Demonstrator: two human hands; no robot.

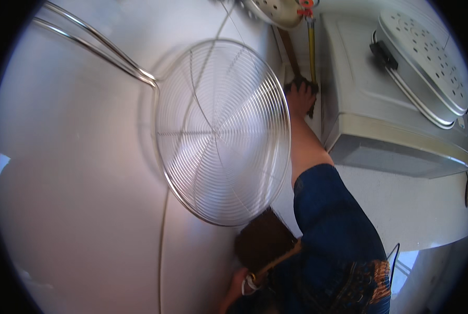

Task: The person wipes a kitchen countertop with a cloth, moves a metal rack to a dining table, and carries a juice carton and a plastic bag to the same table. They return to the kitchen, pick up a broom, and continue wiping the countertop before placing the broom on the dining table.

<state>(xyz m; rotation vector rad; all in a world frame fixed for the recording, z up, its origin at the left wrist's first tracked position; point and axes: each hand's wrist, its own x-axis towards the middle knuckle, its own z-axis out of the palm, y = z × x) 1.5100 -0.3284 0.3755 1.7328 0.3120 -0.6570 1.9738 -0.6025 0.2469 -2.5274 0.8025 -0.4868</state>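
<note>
At lower centre my left hand (238, 282) is on the wooden handle (279, 260) of what looks like a broom, with a white loop beside the fingers. Its dark brown head (264, 239) is partly covered by a steel wire strainer (218, 133) nearer the camera. My right arm, in a dark blue sleeve (332, 208), reaches away into a narrow gap. There my right hand (300, 99) rests with spread fingers on a dark clump (302, 84), perhaps a rag or brush; the grip cannot be made out.
The strainer's long wire handle (92, 47) runs to upper left across a pale, glossy surface (77, 196). A yellow hose (311, 51) hangs from a red valve (305, 11). A perforated metal steamer tray (422, 59) sits on a grey-white appliance (348, 70) at right.
</note>
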